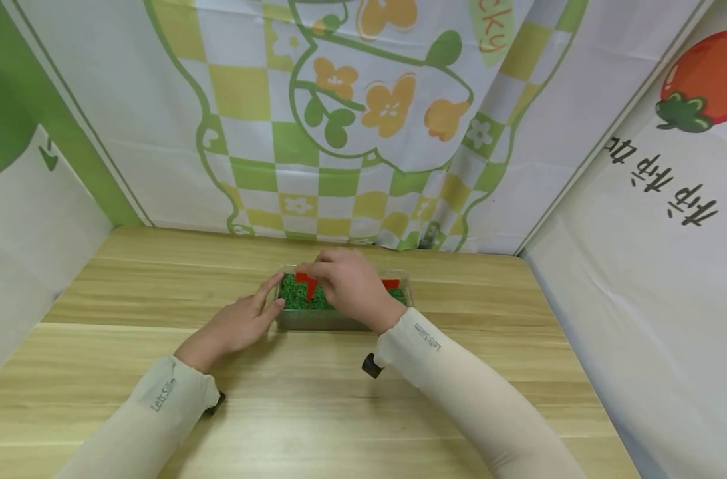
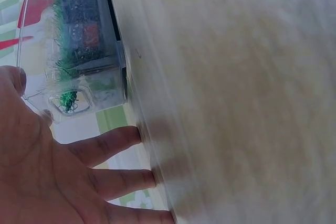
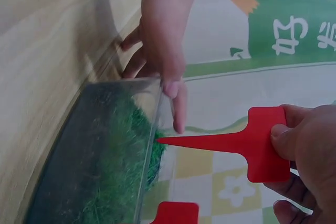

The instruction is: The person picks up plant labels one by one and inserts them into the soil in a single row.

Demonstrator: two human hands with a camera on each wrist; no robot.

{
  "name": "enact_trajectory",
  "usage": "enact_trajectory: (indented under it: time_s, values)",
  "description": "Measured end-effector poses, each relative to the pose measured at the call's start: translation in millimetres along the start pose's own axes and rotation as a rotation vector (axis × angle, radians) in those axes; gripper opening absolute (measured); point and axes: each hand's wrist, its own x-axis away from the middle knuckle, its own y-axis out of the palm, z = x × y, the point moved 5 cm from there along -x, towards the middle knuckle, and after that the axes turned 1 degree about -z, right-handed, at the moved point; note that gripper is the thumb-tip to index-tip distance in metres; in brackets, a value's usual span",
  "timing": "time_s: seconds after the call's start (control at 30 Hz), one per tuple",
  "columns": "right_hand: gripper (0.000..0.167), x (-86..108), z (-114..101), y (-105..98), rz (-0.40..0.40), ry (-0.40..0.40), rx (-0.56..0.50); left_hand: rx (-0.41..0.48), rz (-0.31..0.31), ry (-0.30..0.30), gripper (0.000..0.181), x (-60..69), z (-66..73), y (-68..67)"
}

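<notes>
A clear plastic box (image 1: 324,321) with green artificial grass (image 1: 291,291) inside stands on the table. My right hand (image 1: 354,283) pinches the wide head of a red T-shaped plant label (image 3: 266,148) between thumb and fingers. In the right wrist view its pointed stem reaches the grass at the box's rim. A second red label (image 1: 391,284) stands at the box's right part, partly hidden by my right hand. My left hand (image 1: 237,326) touches the box's left end with thumb and forefinger; its other fingers (image 2: 118,179) are straight, with their tips at the table.
The wooden table (image 1: 315,412) runs up to a patterned cloth (image 1: 345,179) behind the box. White printed side cloths (image 1: 626,279) flank it. A black strap piece (image 1: 372,366) sits under the right wrist, with another (image 1: 215,403) under the left.
</notes>
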Motion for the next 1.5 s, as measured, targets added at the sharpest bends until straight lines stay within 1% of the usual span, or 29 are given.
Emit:
enact_trajectory:
  time_s: [0.1, 0.23, 0.53, 1.03, 1.3, 1.5]
  values:
    - [0.034, -2.4, 7, 7, -0.017, 0.029, 0.044, 0.0, 0.004, 0.002, 0.065, -0.6, 0.7, 0.0]
    - [0.033, -4.3, 14, 18, -0.039, 0.055, 0.087, 0.003, 0.005, -0.002, 0.064, -0.7, 1.3, -0.1]
    - [0.033, -5.0, 19, 33, -0.101, 0.104, 0.106, 0.006, 0.0, -0.001, 0.065, -0.2, 2.4, 0.3]
    - [0.031, -6.1, 20, 53, -0.18, 0.106, 0.154, 0.009, -0.016, -0.007, 0.066, 0.6, 1.8, 0.1]
    - [0.032, -6.4, 19, 56, -0.163, 0.097, 0.194, 0.009, -0.013, -0.006, 0.066, 1.8, 4.1, -1.9]
    - [0.036, -6.6, 16, 58, -0.189, 0.11, 0.221, 0.004, -0.008, -0.008, 0.067, 2.0, 3.0, -1.1]
